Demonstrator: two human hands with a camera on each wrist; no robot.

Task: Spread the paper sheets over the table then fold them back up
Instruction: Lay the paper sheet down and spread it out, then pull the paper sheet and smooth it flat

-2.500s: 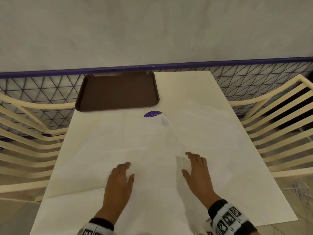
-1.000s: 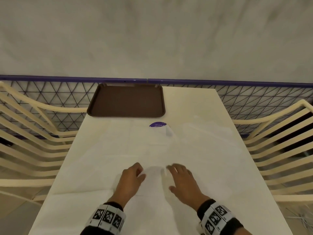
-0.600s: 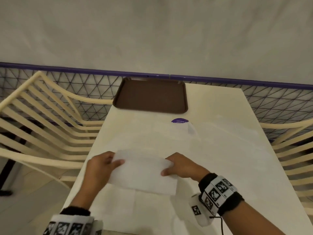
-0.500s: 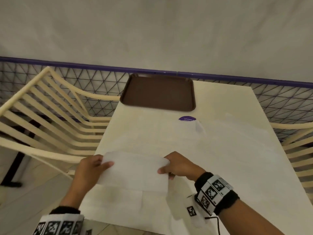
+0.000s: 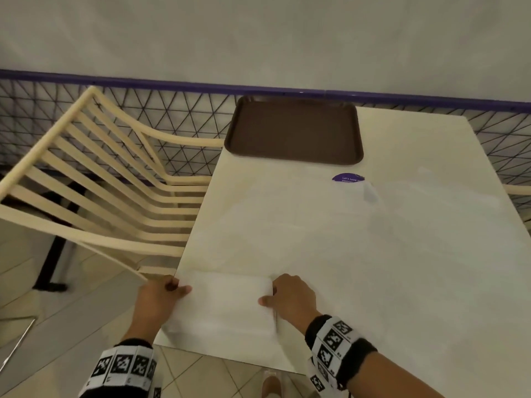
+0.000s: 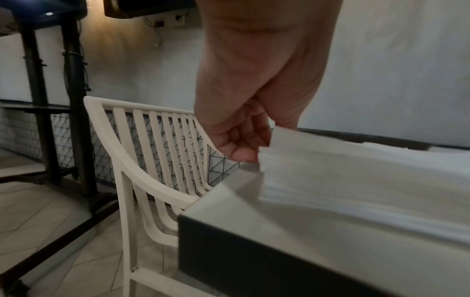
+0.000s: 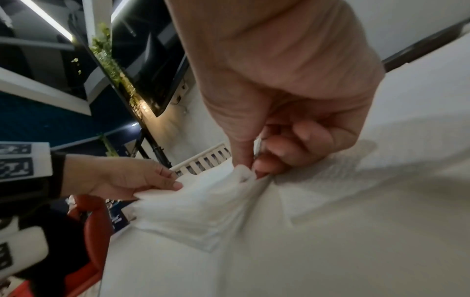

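Paper sheet [image 5: 227,304]: folded panel at the near left corner of the worktop [image 5: 402,268], held at both ends, its near edge down at the worktop edge. Left hand [image 5: 159,297] pinches the left end between thumb and curled fingers; right hand [image 5: 290,297] pinches the right end the same way, and the right wrist view shows thumb and fingertips [image 7: 264,166] bunching the corner. Hands apart, the panel spanning the gap between them.

Judged step: folding back up, or laying this panel down; cannot tell which. More thin sheets [image 5: 359,239] lie spread flat over most of the worktop, so the folding looks barely begun. The next move calls for both ends kept level and edges matched before pressing a crease; thin paper, likely to tear or skew under uneven pull.

Surroundings: brown tray [image 5: 293,129] at the far end, purple round sticker [image 5: 347,178] just before it, partly under a sheet. Cream slatted chair [image 5: 94,191] at left; black mesh fence [image 5: 178,110] with purple rail; pale wall; tiled floor.
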